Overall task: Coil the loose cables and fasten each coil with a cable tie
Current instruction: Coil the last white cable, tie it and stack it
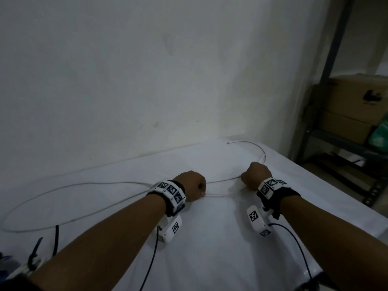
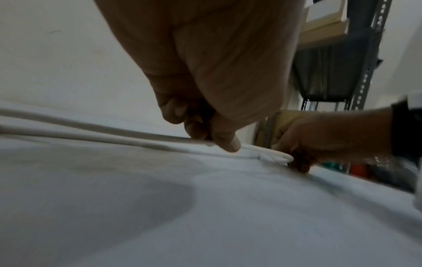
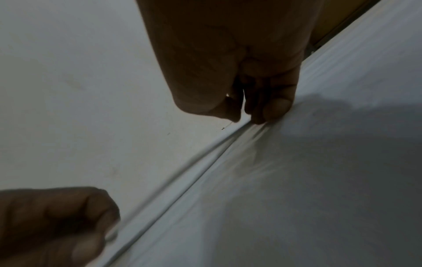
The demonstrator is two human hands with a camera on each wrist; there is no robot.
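A long white cable (image 1: 84,183) lies in a wide loop on the white table (image 1: 210,238), its far end (image 1: 228,142) near the wall. My left hand (image 1: 194,185) pinches two strands of the cable (image 2: 91,133) against the table. My right hand (image 1: 255,175) grips the same cable (image 3: 182,180) a short way to the right. Both fists are curled, knuckles up. Between the hands the strands run side by side. Black cable ties (image 1: 55,240) lie at the table's near left corner.
A white wall (image 1: 147,80) stands just behind the table. A metal shelf rack (image 1: 336,122) with cardboard boxes (image 1: 357,101) stands to the right. The table's right edge (image 1: 336,194) runs diagonally. Black sensor leads (image 1: 294,242) trail from my wrists.
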